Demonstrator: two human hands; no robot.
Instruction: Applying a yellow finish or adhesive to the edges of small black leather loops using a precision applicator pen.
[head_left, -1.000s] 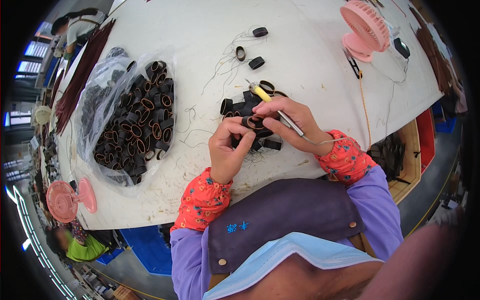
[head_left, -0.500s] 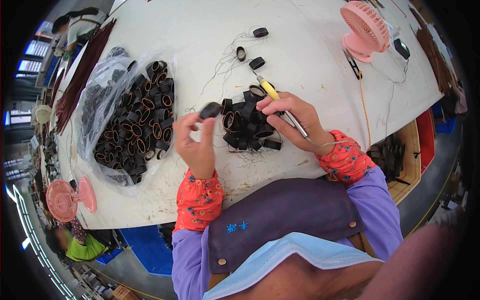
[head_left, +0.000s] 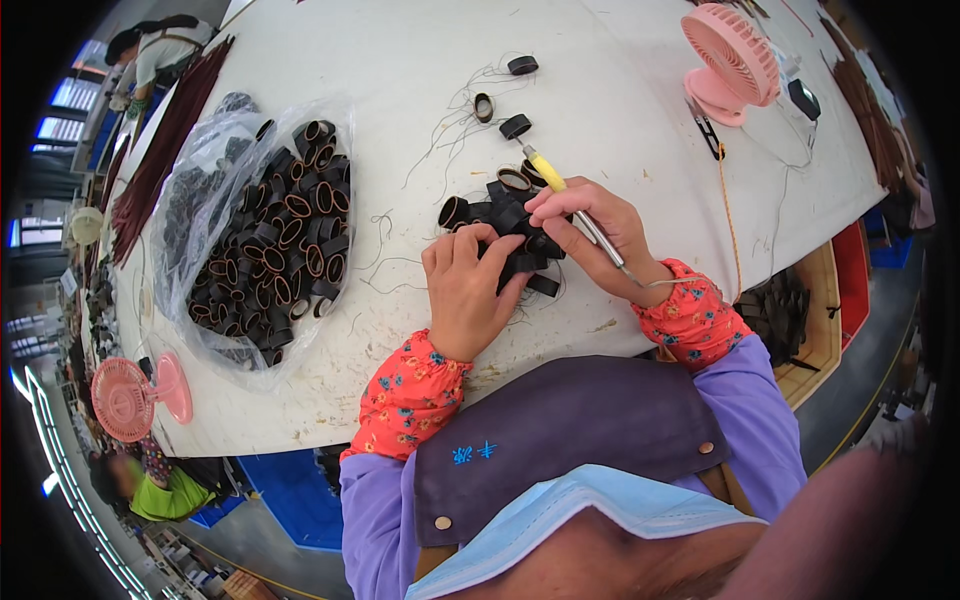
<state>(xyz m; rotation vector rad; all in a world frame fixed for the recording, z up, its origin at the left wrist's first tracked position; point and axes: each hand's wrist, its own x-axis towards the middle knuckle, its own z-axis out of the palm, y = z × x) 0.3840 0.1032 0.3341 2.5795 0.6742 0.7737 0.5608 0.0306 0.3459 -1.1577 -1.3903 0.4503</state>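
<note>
Head view: the pile of dark loops [head_left: 497, 212] lies on the white table [head_left: 620, 90], under and just beyond the fingers of the left hand [head_left: 467, 290] and just to the left of the fingers of the right hand [head_left: 605, 225]; some of its loops show tan inner rims. The left fingers are bent over the near side of the pile, thumb apart from the forefinger, and with their tips among the dark loops I cannot tell whether they grasp one. The right fingers and thumb pinch a pen-like tool [head_left: 546, 174] with a yellow grip and a metal handle, its thin tip pointing away from them, near the closest of three loose loops [head_left: 515, 126] beyond both hands' fingers. Well to the left of the left fingers, a clear plastic bag [head_left: 262, 372] holds many more loops [head_left: 290, 230]. Farther left, beyond the bag, are long dark red strips [head_left: 170, 150]. Beyond the right fingers and to their right lie small black snips [head_left: 707, 130], near a pink fan [head_left: 733, 52]; a second pink fan [head_left: 124, 400] stands far to the left fingers' left, nearer the body
</note>
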